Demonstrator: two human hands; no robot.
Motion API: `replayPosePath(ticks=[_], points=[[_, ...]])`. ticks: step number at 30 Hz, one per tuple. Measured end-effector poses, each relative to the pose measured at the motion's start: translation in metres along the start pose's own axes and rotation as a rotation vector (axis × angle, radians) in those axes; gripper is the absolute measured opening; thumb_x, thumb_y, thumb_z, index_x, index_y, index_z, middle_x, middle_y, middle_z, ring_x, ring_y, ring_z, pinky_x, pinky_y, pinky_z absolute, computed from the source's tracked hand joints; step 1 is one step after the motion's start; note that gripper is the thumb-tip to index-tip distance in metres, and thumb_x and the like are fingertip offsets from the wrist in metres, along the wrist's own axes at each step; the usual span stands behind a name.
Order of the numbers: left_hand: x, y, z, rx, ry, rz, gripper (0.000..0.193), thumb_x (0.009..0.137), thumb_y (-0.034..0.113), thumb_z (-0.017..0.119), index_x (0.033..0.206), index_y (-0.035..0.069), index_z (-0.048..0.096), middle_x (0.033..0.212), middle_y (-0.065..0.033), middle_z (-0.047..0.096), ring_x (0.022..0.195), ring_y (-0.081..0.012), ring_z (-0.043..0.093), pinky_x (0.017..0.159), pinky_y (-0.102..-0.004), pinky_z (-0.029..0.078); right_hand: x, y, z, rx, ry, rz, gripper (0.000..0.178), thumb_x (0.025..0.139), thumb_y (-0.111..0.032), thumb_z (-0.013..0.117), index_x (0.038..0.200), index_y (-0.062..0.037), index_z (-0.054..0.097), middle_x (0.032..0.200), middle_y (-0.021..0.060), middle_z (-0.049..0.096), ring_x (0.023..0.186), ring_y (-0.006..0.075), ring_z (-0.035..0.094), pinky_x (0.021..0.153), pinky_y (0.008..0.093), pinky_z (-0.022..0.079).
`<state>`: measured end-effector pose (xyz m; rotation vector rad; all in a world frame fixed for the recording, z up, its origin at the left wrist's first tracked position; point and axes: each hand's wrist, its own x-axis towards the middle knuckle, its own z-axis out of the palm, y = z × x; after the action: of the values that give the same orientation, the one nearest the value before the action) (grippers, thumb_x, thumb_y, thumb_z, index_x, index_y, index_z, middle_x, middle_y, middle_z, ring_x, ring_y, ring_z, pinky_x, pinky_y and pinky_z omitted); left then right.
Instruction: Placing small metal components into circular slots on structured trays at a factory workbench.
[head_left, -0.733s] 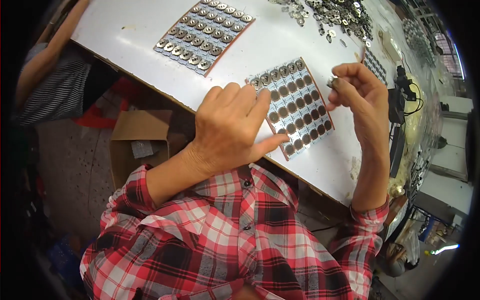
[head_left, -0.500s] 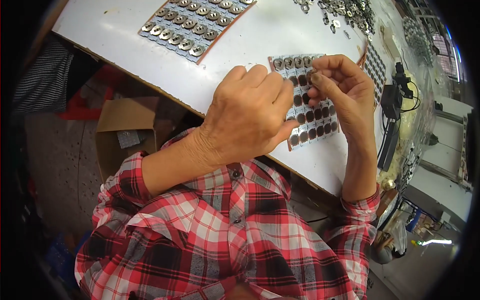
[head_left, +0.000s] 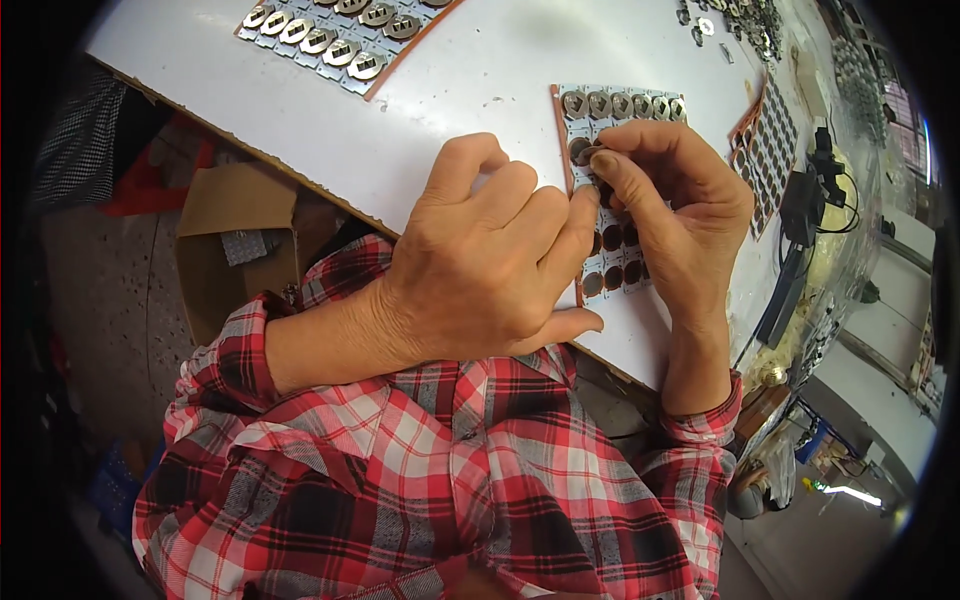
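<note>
My right hand pinches a small metal clip between thumb and forefinger, low over a panel of small circuit boards. The clip's shape is mostly hidden by the fingertips. Round silver battery clips fill the panel's far row, while the nearer rows show dark round spots. Beside it, my left hand is curled with its back up, the forefinger reaching to the panel's left edge. The thumb sticks out to the right. Whatever lies inside its fingers is hidden.
Another panel with silver clips lies at the far left of the white table. Loose metal clips are heaped at the far right. A third panel and a black bar-shaped device stand right. A cardboard box sits below.
My right hand has moved slightly left and toward the panel's second row, bringing the clip down there. The left hand has shifted slightly, its forefinger now at the panel. The whole view has shifted a little.
</note>
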<state>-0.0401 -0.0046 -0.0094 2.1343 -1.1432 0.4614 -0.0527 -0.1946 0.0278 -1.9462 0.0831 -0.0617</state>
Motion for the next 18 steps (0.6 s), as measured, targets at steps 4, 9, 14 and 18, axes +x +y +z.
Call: replayPosePath(ticks=[4, 9, 14, 18], points=[[0.0014, 0.001, -0.0002, -0.039, 0.002, -0.022, 0.072, 0.062, 0.055, 0.079, 0.103, -0.003, 0.073, 0.075, -0.0046, 0.051, 0.07, -0.0239, 0.051, 0.084, -0.0491, 0.047, 0.0006, -0.0038, -0.0021, -0.046, -0.029, 0.044, 0.017, 0.091, 0.002, 0.075, 0.107, 0.0024, 0.073, 0.092, 0.0013, 0.073, 0.084, 0.0061, 0.067, 0.075, 0.0195, 0.053], [0.001, 0.0019, 0.0001, -0.091, 0.001, -0.045, 0.072, 0.059, 0.05, 0.083, 0.104, -0.004, 0.072, 0.075, -0.005, 0.052, 0.071, -0.0239, 0.051, 0.089, -0.0522, 0.048, 0.0024, -0.0051, -0.0004, -0.047, 0.006, 0.076, 0.017, 0.09, 0.002, 0.075, 0.108, 0.0025, 0.073, 0.093, 0.002, 0.073, 0.085, 0.0069, 0.067, 0.076, 0.0204, 0.054], [0.0013, 0.002, 0.0004, -0.105, -0.009, -0.054, 0.071, 0.058, 0.048, 0.083, 0.104, -0.005, 0.072, 0.076, -0.0059, 0.052, 0.071, -0.0243, 0.052, 0.09, -0.054, 0.049, 0.0021, -0.0021, 0.0006, -0.045, -0.002, 0.032, 0.018, 0.089, 0.003, 0.076, 0.107, 0.0031, 0.072, 0.092, 0.0024, 0.073, 0.083, 0.0065, 0.067, 0.075, 0.0199, 0.053], [0.0021, 0.0015, 0.0004, -0.142, -0.02, -0.049, 0.071, 0.056, 0.044, 0.084, 0.103, -0.007, 0.071, 0.075, -0.0074, 0.051, 0.07, -0.0249, 0.052, 0.095, -0.0581, 0.05, -0.0003, -0.0053, 0.0047, -0.083, 0.051, 0.019, 0.013, 0.088, 0.005, 0.072, 0.1, 0.0012, 0.074, 0.085, -0.0017, 0.07, 0.071, 0.0004, 0.058, 0.061, 0.0163, 0.046]])
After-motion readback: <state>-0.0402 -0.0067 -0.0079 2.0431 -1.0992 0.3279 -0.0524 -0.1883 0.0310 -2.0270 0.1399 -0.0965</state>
